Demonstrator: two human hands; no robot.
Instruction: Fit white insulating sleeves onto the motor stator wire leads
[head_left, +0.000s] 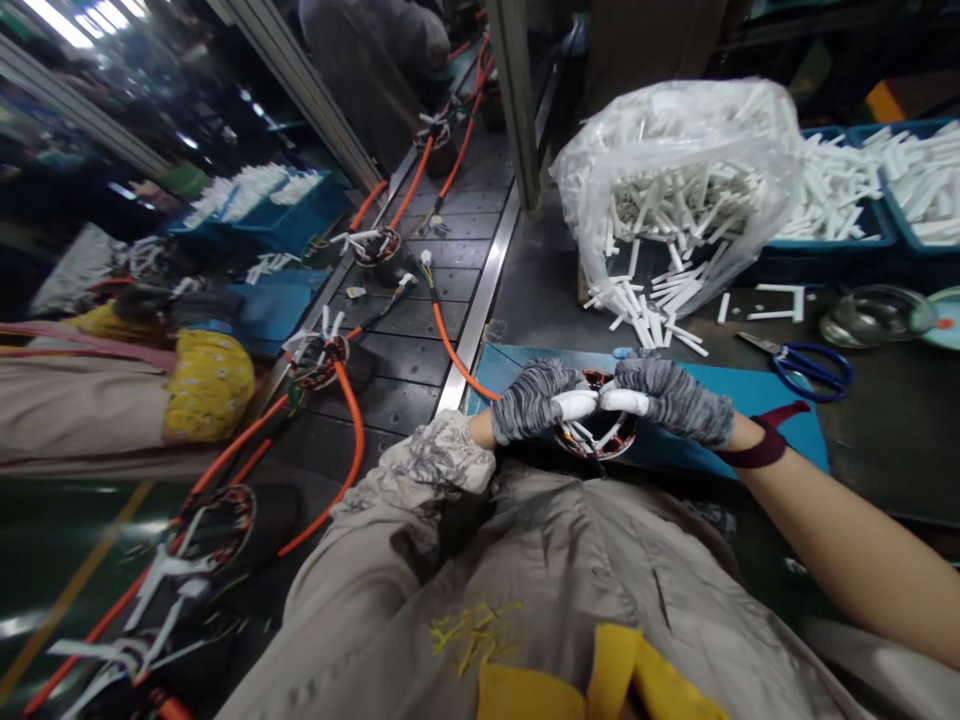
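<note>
Close to my body, a round copper-wound motor stator point(619, 441) with white sleeves on its wires rests at the front edge of a blue sheet point(780, 425). Both hands wear grey striped knit gloves with white fingertips. My left hand point(534, 398) is closed over the ring's left side, thumb pointing inward. From the right, my right hand point(669, 402) is closed too, its thumb tip meeting the left one above the winding. What the fingertips pinch is hidden. An orange cable point(453, 352) with a white connector point(427, 259) runs out on the left.
Blue-handled scissors point(814, 372) lie right of the sheet, near a glass bowl point(874, 316). Behind, a plastic bag point(675, 125) spills white tubes point(660, 305), beside blue bins point(832, 250). Left, a conveyor point(409, 400) carries more stators point(322, 360); a co-worker's yellow sleeve point(210, 385) is beyond.
</note>
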